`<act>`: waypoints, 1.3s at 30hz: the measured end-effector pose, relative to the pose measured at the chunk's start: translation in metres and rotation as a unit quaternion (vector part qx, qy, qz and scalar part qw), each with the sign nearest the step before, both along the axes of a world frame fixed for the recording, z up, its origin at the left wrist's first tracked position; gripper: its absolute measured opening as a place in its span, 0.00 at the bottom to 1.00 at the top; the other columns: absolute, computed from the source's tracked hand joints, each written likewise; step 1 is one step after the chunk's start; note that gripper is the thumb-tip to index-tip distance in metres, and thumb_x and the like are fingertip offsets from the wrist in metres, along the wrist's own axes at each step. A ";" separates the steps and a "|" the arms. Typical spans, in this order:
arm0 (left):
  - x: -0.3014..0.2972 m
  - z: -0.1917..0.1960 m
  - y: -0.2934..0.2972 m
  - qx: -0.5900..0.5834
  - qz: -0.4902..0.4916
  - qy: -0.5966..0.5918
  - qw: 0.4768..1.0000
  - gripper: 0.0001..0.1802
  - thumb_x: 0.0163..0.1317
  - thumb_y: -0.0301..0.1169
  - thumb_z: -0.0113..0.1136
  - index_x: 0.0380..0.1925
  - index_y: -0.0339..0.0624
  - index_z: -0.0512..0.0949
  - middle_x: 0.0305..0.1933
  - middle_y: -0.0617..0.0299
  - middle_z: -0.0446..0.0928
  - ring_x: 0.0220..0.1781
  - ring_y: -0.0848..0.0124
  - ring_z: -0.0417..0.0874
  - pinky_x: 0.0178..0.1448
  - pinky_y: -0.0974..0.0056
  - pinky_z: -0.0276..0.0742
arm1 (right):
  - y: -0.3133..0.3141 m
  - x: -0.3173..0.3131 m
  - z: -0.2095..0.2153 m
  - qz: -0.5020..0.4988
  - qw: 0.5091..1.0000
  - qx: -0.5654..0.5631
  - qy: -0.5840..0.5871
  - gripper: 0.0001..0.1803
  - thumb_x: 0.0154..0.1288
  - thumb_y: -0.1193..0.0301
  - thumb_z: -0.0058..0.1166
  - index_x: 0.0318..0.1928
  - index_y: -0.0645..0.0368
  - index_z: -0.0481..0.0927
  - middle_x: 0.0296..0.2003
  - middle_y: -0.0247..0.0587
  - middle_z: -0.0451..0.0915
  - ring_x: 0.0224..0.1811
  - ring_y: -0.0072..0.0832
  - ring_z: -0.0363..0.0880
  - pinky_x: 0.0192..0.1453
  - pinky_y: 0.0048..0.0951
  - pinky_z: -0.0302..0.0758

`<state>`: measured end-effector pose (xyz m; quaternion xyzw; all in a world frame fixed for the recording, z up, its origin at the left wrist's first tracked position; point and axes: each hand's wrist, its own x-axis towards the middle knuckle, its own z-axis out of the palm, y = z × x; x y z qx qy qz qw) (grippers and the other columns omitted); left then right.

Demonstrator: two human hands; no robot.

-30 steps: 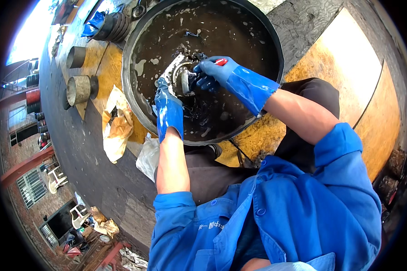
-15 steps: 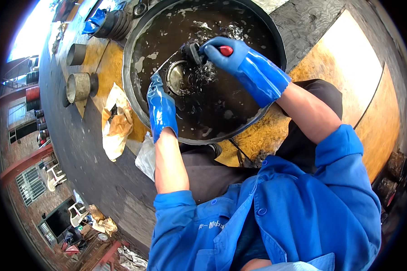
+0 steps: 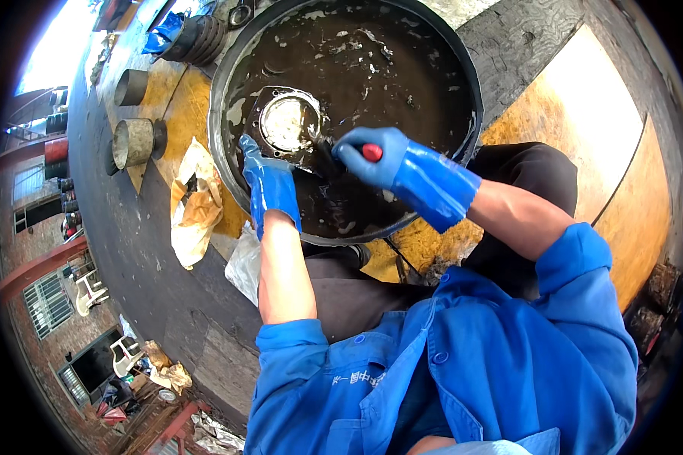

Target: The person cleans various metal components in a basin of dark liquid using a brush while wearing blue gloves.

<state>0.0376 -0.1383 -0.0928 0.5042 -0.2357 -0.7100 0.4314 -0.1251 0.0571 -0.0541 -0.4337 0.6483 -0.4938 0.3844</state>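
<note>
My left hand (image 3: 271, 184), in a blue rubber glove, is closed on the near-left edge of a flat metal part (image 3: 287, 125). The part has a shiny round centre and small holes along its rim; dark liquid wets it. In my right hand (image 3: 383, 158), also gloved in blue, is a brush (image 3: 328, 159) with a red handle end. Its dark head reaches the part's near-right edge, just above the liquid. A wide round basin (image 3: 472, 91) of murky brown liquid surrounds the work. The fingertips under the part are hidden.
Left of the basin lie a crumpled brown paper bag (image 3: 195, 216) and a whitish plastic bag (image 3: 243, 264). Metal cylinders (image 3: 133, 143) stand farther left, with stacked dark rings (image 3: 196, 39) beyond. Wooden boards (image 3: 577, 98) cover the ground at the right.
The metal part has shifted farther away and turned, so more of its shiny round centre shows. My right hand and the brush have moved nearer to me. The splashing has died down.
</note>
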 end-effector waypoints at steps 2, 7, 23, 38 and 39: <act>0.001 -0.007 -0.005 -0.032 -0.032 0.056 0.997 0.38 0.80 0.59 0.49 0.73 0.40 0.73 0.76 0.55 0.75 0.75 0.48 0.76 0.79 0.37 0.71 | 0.003 0.006 -0.002 0.052 0.998 -0.024 0.033 0.12 0.74 0.64 0.59 0.50 0.55 0.89 0.45 0.45 0.91 0.48 0.42 0.92 0.56 0.39 0.86; 0.004 -0.009 -0.018 -0.003 -0.046 0.107 0.993 0.38 0.84 0.59 0.34 0.77 0.42 0.69 0.81 0.51 0.68 0.80 0.47 0.69 0.82 0.34 0.66 | -0.003 -0.012 0.000 0.077 0.996 -0.048 0.011 0.12 0.74 0.66 0.58 0.51 0.55 0.89 0.45 0.45 0.91 0.47 0.38 0.91 0.56 0.37 0.86; 0.013 0.022 -0.008 -0.054 -0.005 -0.161 0.985 0.35 0.78 0.58 0.57 0.60 0.33 0.83 0.54 0.55 0.87 0.48 0.63 0.84 0.57 0.59 0.82 | -0.032 -0.069 0.002 -0.099 0.988 -0.086 0.075 0.13 0.78 0.65 0.60 0.54 0.58 0.89 0.46 0.42 0.92 0.48 0.27 0.90 0.58 0.31 0.83; -0.012 0.065 0.046 -0.257 -0.197 -0.327 0.888 0.27 0.85 0.46 0.49 0.55 0.29 0.83 0.50 0.52 0.86 0.49 0.65 0.81 0.59 0.59 0.77 | -0.026 -0.032 -0.014 0.029 0.969 -0.193 0.151 0.11 0.73 0.67 0.63 0.51 0.55 0.89 0.44 0.45 0.91 0.47 0.42 0.91 0.54 0.38 0.87; -0.014 0.066 0.047 -0.248 -0.207 -0.308 0.895 0.27 0.85 0.46 0.49 0.55 0.29 0.83 0.50 0.52 0.86 0.49 0.65 0.81 0.59 0.59 0.78 | -0.028 -0.031 -0.015 0.031 0.958 -0.234 0.163 0.11 0.73 0.67 0.63 0.51 0.54 0.89 0.44 0.44 0.91 0.47 0.42 0.91 0.54 0.38 0.87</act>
